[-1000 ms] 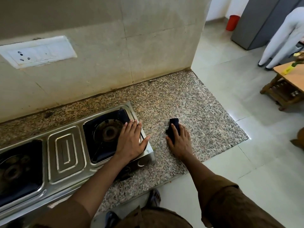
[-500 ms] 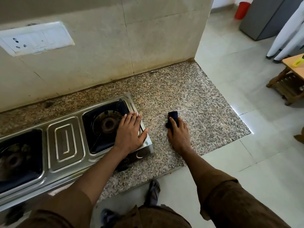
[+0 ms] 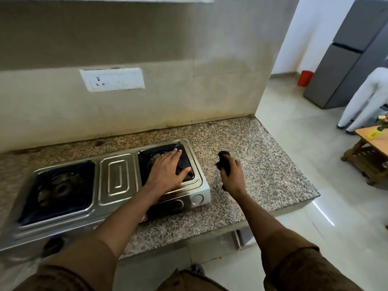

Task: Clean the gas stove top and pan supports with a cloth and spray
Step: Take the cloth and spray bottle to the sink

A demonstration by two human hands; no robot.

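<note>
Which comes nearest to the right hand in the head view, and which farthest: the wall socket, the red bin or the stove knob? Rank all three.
From the right hand:
1. Stove knob, just to its left on the stove front.
2. Wall socket, up on the wall, far left.
3. Red bin, on the floor beside the fridge, far right.

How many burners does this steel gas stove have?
2: the left burner sits uncovered in its dark well; the right burner lies mostly hidden under the left hand.
</note>
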